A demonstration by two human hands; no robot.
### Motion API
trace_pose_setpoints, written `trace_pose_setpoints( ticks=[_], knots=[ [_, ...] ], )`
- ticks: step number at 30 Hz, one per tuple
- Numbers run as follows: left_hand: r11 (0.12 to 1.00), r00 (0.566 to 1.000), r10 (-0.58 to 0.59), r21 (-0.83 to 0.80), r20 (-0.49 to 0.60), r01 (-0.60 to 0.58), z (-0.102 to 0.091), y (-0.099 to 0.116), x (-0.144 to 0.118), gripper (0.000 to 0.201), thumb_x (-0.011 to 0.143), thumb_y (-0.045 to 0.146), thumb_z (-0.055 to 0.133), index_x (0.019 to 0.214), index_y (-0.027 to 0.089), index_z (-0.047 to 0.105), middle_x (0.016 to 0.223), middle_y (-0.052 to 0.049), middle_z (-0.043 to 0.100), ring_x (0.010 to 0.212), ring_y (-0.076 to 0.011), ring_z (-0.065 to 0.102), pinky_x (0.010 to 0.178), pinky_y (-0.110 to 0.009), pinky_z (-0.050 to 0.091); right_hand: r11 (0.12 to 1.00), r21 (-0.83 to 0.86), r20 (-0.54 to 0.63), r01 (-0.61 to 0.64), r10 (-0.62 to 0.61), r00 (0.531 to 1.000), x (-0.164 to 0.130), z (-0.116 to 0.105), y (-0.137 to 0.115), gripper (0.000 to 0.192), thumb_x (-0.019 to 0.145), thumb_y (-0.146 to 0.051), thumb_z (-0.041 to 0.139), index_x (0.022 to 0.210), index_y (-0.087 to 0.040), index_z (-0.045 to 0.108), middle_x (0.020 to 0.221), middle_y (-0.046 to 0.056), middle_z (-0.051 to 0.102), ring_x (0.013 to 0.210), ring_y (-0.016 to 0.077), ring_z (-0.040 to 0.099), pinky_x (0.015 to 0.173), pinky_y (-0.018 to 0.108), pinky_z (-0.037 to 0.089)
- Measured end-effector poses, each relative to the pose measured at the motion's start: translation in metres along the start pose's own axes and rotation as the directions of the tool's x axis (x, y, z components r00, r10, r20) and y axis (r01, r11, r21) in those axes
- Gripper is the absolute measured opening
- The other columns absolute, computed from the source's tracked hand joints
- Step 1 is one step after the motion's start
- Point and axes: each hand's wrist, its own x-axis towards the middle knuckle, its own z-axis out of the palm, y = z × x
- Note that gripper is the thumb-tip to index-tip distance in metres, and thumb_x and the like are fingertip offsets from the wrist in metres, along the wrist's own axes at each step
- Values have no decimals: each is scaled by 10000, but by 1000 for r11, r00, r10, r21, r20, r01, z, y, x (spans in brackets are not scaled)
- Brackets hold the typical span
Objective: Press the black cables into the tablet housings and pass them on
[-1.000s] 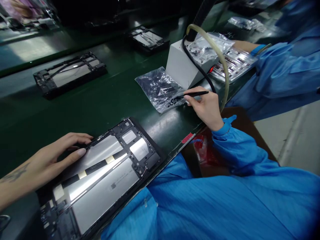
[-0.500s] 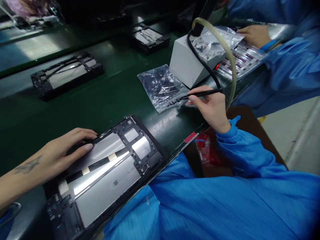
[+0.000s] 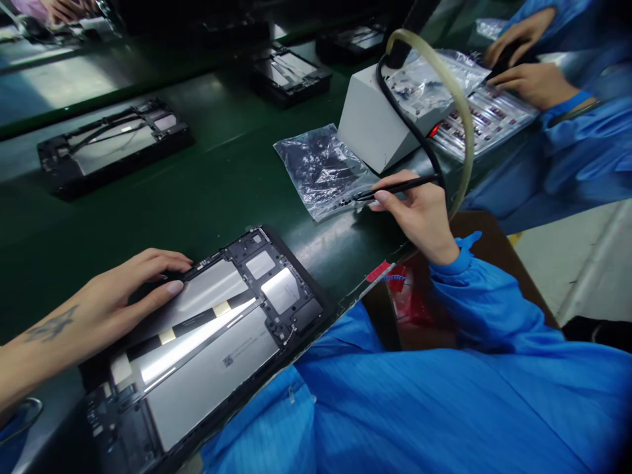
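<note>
An opened tablet chassis (image 3: 217, 342) with silver battery cells and a black flex strip lies on the green belt in front of me. My left hand (image 3: 121, 296) rests flat on its upper left corner, fingers spread. My right hand (image 3: 419, 214) grips black tweezers (image 3: 395, 189) whose tips reach the edge of a clear plastic bag (image 3: 323, 168) holding small dark parts.
A white box (image 3: 375, 125) with a black cable and a yellowish hose stands behind the bag. More tablet chassis (image 3: 111, 141) lie further along the green belt (image 3: 217, 178). A co-worker's hands (image 3: 530, 82) in blue sleeves work over a parts tray (image 3: 481, 118) at the right.
My hands have stayed nearly still. The tablets on the belt have drifted left. The co-worker's hands have come further into view at the upper right.
</note>
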Motion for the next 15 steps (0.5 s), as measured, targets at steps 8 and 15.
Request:
trace_pose_setpoints(
  ticks=[8, 15],
  knots=[
    [999, 999, -30, 30, 26, 29, 1, -2, 1, 397, 1027, 499, 367, 1227, 263, 615, 1359, -2, 641, 1172, -220, 637, 800, -233, 502, 996, -80, 21, 41, -40, 999, -3, 0, -2, 158, 925, -374, 734, 1001, -239, 769, 977, 27, 720, 812, 190, 717, 706, 341, 672],
    [989, 998, 50, 138, 47, -56, -13, 7, 5, 402, 1028, 483, 364, 1233, 258, 626, 1289, -11, 677, 1137, -205, 665, 924, -281, 518, 998, -5, -64, 57, -57, 996, -6, -1, -2, 192, 908, -455, 758, 953, -269, 766, 956, 17, 731, 780, 194, 720, 707, 363, 677]
  ],
)
